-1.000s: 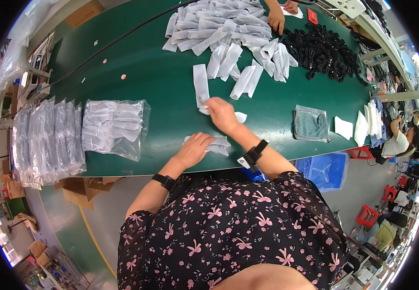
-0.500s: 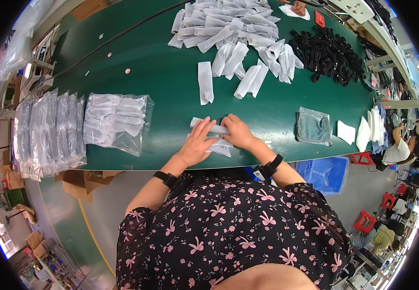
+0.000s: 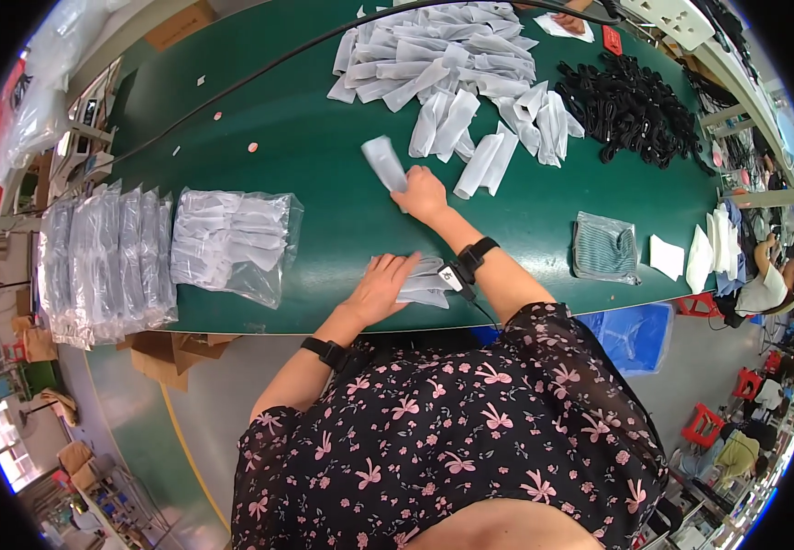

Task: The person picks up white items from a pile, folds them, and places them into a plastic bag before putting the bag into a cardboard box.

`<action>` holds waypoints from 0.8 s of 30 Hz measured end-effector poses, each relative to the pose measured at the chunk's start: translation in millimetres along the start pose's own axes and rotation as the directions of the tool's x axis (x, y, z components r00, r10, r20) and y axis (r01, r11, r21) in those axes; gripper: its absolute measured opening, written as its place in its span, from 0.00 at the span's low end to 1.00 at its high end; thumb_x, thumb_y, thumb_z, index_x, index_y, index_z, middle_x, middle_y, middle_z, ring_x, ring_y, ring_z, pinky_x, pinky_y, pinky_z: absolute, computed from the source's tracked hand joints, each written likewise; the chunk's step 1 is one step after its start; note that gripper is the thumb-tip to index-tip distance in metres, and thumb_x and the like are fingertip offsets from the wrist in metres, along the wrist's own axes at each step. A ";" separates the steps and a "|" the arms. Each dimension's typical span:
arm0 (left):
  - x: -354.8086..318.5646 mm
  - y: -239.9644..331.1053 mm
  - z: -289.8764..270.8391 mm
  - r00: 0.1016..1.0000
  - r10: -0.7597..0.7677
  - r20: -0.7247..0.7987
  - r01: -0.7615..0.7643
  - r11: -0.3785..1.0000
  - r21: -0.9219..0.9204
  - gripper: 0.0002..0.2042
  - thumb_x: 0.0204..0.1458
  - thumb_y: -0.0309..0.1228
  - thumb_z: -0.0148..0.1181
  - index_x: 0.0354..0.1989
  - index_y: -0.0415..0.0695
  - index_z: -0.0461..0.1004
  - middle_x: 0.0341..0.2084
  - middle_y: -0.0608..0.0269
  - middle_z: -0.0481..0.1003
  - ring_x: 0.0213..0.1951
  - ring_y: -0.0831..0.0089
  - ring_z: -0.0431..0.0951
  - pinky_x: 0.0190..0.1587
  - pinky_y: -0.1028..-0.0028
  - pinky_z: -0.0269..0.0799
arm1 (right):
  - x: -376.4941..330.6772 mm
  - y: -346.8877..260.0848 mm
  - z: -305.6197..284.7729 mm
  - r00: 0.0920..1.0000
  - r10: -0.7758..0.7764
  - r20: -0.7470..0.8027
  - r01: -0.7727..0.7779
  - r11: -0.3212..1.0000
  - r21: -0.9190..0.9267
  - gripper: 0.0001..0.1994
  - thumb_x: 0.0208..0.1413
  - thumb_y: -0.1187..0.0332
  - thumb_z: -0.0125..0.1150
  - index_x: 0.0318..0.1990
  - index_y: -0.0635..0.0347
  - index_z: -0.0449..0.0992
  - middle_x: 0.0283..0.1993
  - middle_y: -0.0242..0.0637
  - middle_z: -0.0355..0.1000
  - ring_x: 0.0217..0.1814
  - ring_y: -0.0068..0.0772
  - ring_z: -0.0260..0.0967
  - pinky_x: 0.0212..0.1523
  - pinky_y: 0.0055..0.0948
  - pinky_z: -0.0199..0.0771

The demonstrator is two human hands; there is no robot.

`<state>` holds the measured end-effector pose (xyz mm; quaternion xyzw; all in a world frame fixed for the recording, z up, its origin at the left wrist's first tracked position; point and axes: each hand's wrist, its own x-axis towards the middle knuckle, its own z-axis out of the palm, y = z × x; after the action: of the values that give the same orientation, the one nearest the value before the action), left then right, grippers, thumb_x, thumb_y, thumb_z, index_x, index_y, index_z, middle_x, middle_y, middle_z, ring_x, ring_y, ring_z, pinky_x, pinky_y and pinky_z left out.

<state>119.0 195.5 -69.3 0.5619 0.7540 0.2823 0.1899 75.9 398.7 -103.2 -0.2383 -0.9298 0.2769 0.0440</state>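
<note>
My right hand (image 3: 422, 194) reaches out over the table and pinches the near end of a frosted white pouch (image 3: 381, 159), long and narrow, which tilts up to the left. Close to the table's front edge my left hand (image 3: 382, 288) lies with its fingers stretched out over a few similar white pouches (image 3: 426, 295). They are partly covered by that hand and by my right wrist. Beyond my right hand, two loose pouches (image 3: 487, 165) lie side by side, in front of a large heap of the same pouches (image 3: 434, 57).
Filled clear bags (image 3: 104, 261) stand in a row at the left, beside a flat bag of pouches (image 3: 230, 243). Coiled black cables (image 3: 631, 110) are heaped at the back right. A bag with striped contents (image 3: 605, 246) lies right. Another person's hand (image 3: 573, 20) shows at the far edge.
My right hand has moved away from the left one to the single pouch farther out and taken hold of it. My left hand has stayed near the front edge, on the pouches.
</note>
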 end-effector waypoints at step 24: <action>0.4 -7.1 1.7 0.999 0.038 -0.028 -0.033 0.983 0.181 0.43 0.25 0.32 0.74 0.57 0.41 0.60 0.52 0.53 0.63 0.56 0.55 0.61 0.62 0.53 0.52 | -11.3 36.1 -80.9 0.746 -0.662 -0.073 0.624 0.732 -0.273 0.04 0.44 0.73 0.56 0.30 0.56 0.75 0.30 0.35 0.70 0.40 0.38 0.68 0.44 0.36 0.67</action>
<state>114.7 194.8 -75.2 0.5856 0.7693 0.2250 0.1213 118.4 459.9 -53.8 0.0734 -0.9732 0.1135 0.1861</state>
